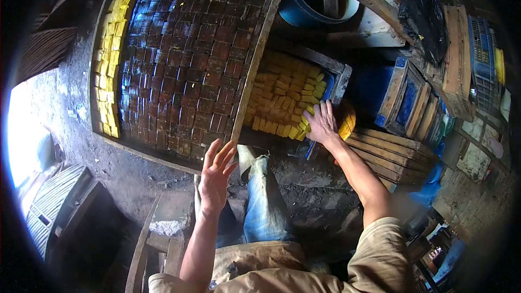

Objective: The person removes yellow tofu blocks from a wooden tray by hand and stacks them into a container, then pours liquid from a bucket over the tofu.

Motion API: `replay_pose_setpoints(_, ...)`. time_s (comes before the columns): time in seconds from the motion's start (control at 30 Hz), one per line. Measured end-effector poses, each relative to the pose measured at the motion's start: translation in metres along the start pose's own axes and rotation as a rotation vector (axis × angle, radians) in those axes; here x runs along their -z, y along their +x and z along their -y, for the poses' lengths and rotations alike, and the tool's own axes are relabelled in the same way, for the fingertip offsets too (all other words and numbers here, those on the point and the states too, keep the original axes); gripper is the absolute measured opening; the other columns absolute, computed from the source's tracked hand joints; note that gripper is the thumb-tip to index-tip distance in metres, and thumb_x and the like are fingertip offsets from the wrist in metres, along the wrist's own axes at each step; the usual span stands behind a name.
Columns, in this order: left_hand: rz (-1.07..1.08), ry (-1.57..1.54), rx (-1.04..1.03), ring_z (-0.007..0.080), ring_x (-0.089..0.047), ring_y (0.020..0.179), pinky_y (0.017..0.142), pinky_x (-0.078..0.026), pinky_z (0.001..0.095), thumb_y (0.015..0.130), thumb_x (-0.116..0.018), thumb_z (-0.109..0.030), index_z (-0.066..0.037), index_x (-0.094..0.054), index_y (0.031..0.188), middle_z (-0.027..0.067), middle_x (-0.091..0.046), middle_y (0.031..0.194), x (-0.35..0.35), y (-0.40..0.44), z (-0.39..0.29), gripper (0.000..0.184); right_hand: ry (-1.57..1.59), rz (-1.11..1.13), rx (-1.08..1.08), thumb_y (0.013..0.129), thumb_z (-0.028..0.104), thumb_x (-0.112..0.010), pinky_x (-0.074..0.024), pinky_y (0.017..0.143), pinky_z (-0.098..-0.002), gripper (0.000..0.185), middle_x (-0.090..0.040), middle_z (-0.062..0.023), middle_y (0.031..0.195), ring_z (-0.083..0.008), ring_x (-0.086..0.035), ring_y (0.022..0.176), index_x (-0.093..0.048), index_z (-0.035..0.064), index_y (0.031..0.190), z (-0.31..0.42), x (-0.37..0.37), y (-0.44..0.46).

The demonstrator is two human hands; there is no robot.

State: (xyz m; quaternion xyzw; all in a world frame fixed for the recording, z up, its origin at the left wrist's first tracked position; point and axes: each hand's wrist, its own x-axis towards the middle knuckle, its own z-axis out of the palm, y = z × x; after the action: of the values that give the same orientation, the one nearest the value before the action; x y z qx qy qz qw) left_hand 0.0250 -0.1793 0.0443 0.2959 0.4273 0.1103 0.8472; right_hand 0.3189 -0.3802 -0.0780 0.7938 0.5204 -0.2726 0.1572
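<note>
My right hand (321,123) reaches down to the right edge of a blue-lined wooden tray (341,84), with its fingers curled round yellow tofu blocks (307,122). Its fingertips are partly hidden. Many more tofu pieces (282,84) lie packed in rows in that tray, the left ones in the shadow of the woven rack. My left hand (216,176) is raised at the near edge of the dark woven bamboo rack (187,59), fingers apart and holding nothing. Along the rack's far left side stand two columns of yellow tofu blocks (112,65).
A blue bucket (296,8) stands behind the tray. To the right are stacked wooden trays (388,154), a round yellow-orange container (345,121), a black plastic bag (423,19) and crates (483,49). A wooden stool-like frame (171,214) is by my left arm.
</note>
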Motion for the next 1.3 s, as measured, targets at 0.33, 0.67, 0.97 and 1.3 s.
replay_pose_setpoints(0.33,0.033,-0.221,-0.168,0.035,-0.048,0.132,0.104,-0.043,0.0463,0.09,-0.054,-0.044,-0.009,-0.033,0.149,0.0188,-0.049,0.143,0.063,0.002,-0.06,0.071,0.716,-0.69,-0.239,0.082,0.008,-0.067,-0.0513,0.087,-0.035,0.04,-0.068,-0.0091,0.105,-0.0224,-0.064,0.097,-0.059,0.0085,0.121,-0.035,0.127,0.009)
replay_pose_setpoints(0.67,-0.257,-0.264,-0.227,0.0259,-0.058,0.118,0.099,-0.044,0.0431,0.093,-0.055,-0.035,-0.005,-0.047,0.14,0.0116,-0.055,0.137,0.175,0.093,-0.173,0.056,1.124,-0.771,0.133,0.09,0.007,-0.061,-0.047,0.099,-0.0369,0.036,-0.065,-0.0158,0.124,-0.0254,-0.061,0.117,-0.06,-0.0004,0.126,0.241,0.26,0.221)
replay_pose_setpoints(0.97,-0.2,-0.256,-0.268,0.0284,-0.061,0.114,0.095,-0.049,0.0403,0.094,-0.056,-0.03,-0.003,-0.051,0.131,0.0168,-0.061,0.126,0.27,0.126,-0.293,0.046,0.636,-0.902,0.088,0.098,0.017,-0.052,-0.03,0.116,-0.0457,0.044,-0.047,-0.0237,0.144,-0.039,-0.038,0.138,-0.048,-0.0051,0.135,0.359,0.311,0.471)
replay_pose_setpoints(1.3,-0.19,-0.388,-0.225,0.0265,-0.063,0.108,0.092,-0.051,0.0379,0.091,-0.058,-0.026,-0.005,-0.053,0.126,0.0144,-0.062,0.121,0.313,0.147,-0.321,0.041,1.132,-0.719,0.253,0.075,-0.01,-0.07,-0.0524,0.077,-0.0253,0.04,-0.062,-0.0037,0.097,-0.011,-0.063,0.088,-0.058,0.0039,0.11,0.36,0.353,0.481)
